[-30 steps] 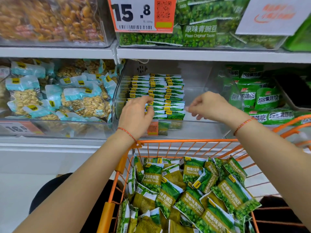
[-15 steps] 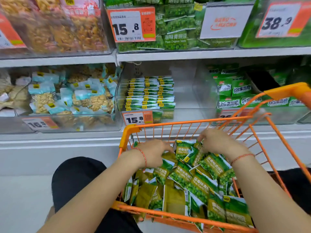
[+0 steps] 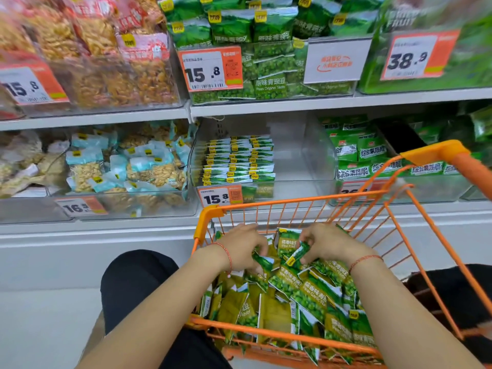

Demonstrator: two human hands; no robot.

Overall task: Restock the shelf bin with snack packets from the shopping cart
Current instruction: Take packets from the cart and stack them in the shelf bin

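**Gathering Garlic Pea Packets From the Cart: Risk Note**

Reaching into the far end of the orange shopping cart (image 3: 332, 198), both hands were buried among the loose garlic-flavour pea packets (image 3: 314, 291). The left hand (image 3: 243, 247) had its fingers curled round a packet at the far left of the pile. The right hand (image 3: 323, 243) pinched a small green packet (image 3: 298, 253) between thumb and fingers, lifted slightly above the heap. The clear shelf bin (image 3: 306, 155) stood beyond the cart on the lower shelf, behind a 15.8 price tag (image 3: 219, 197); upright rows of packets (image 3: 239, 159) filled its left part, while its right part held none.

Judged risks:

- The packets were slick and overlapping, so a loose grip could drop one back into the cart or onto the floor between cart and shelf.
- Carrying several at once could bend them or spoil their alignment on insertion, toppling the standing rows.
- Neighbouring bins, above and to the right, held similar green packets; a misplaced handful would mix the stock.
- The cart's far rim sat close to the bin front and could snag a wrist on the lift.
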